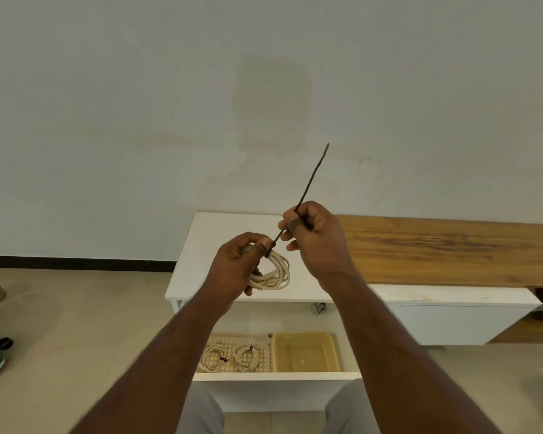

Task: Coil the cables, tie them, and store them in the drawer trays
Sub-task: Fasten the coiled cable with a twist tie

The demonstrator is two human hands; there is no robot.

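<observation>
At centre frame the left hand (236, 264) curls around a coiled cream cable (271, 274), thumb pressed where a dark tie (308, 186) wraps the bundle, likely to keep the loops from springing apart. Just to its right, the right hand (312, 238) pinches the tie's long tail, which slants toward the upper right, apparently being pulled to cinch it. The hands are close together but not touching, held above a white cabinet top (201, 264).

Below, the open drawer (276, 375) holds a perforated tray (232, 339) with two tied coils (214, 358) and, beside it on the right, a yellow tray (306, 352) that looks empty. The forearms frame the drawer, leaving open room to lower the bundle straight down.
</observation>
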